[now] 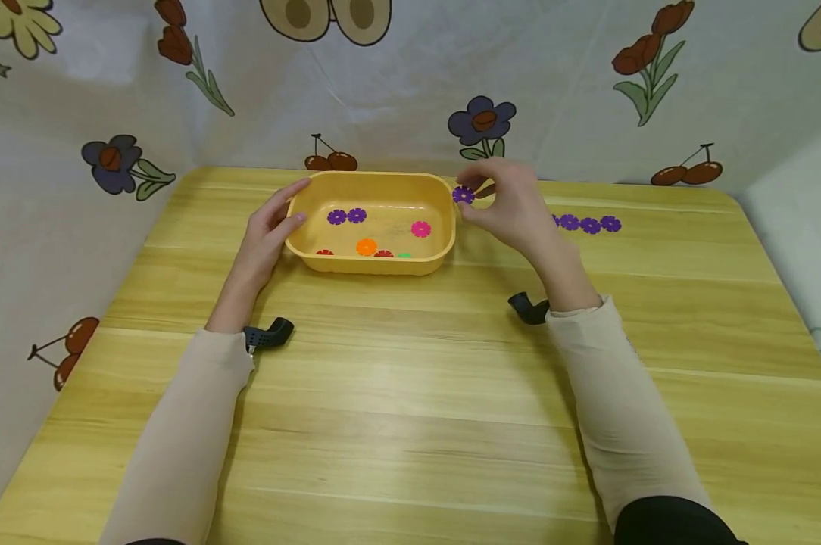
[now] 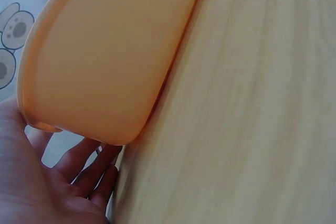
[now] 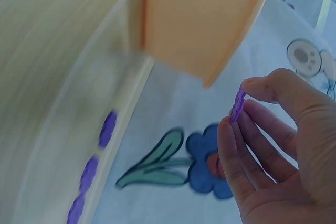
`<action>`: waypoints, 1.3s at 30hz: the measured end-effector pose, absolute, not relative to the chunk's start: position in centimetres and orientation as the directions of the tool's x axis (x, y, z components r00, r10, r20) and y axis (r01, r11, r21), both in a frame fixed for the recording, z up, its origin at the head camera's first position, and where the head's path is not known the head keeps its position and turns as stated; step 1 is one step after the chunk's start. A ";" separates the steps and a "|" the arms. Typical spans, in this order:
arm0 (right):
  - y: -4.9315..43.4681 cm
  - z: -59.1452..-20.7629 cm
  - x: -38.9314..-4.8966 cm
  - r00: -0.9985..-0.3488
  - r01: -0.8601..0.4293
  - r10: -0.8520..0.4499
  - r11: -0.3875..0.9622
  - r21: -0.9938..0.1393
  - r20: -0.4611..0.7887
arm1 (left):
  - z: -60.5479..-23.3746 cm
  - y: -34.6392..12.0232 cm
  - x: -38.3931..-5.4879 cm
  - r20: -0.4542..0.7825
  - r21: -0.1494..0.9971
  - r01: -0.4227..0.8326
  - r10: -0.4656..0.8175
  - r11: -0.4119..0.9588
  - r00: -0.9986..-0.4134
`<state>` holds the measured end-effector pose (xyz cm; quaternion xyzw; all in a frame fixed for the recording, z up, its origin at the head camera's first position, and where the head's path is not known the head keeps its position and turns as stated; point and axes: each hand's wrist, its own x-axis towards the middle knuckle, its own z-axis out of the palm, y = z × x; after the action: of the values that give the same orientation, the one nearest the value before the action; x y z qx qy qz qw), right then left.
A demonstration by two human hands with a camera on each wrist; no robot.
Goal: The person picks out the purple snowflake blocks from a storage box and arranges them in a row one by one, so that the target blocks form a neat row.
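A purple flower-shaped plastic disc (image 1: 463, 195) is pinched between the thumb and fingers of my right hand (image 1: 509, 204), just beyond the right end of a yellow plastic basin (image 1: 369, 266). The right wrist view shows the purple disc (image 3: 238, 103) edge-on at the fingertips. My left hand (image 1: 263, 235) grips the basin's left end, thumb over the rim and fingers along the outer wall. Inside the basin lie two purple discs (image 1: 346, 216), a pink disc (image 1: 420, 228) and an orange disc (image 1: 366, 247). Red and green pieces are partly hidden behind its near wall.
To the right of my right hand, several purple discs (image 1: 591, 225) lie in a row on the wooden table (image 1: 397, 393), partly covered by the hand. A patterned cloth (image 1: 390, 98) hangs behind the table's far edge. Dark wrist-worn devices (image 1: 270, 333) stick out at both cuffs.
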<state>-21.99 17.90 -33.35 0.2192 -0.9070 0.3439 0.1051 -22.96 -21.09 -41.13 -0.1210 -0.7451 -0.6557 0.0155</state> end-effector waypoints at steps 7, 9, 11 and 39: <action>21.0 -33.8 -21.7 -0.912 -0.407 -0.269 0.692 -0.596 0.310 | -41.2 -21.1 -23.1 0.182 0.971 0.204 0.162 0.128 -0.970; 21.8 -33.9 -21.7 -0.914 -0.402 -0.265 0.696 -0.595 0.307 | -41.2 -21.0 -23.1 0.183 0.970 0.205 0.162 0.133 -0.970; 22.6 -34.1 -21.8 -0.920 -0.388 -0.258 0.694 -0.606 0.294 | -41.3 -21.1 -23.0 0.184 0.969 0.206 0.160 0.137 -0.970; 36.0 -35.9 -20.2 -0.981 -0.079 0.048 0.790 -0.608 0.190 | -41.1 -21.1 -23.0 0.169 0.970 0.192 0.155 0.148 -0.973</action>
<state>-20.18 36.02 -35.88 0.0081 -0.9410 0.3238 0.0979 -22.97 -21.12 -41.15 -0.1145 -0.7574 -0.6426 0.0145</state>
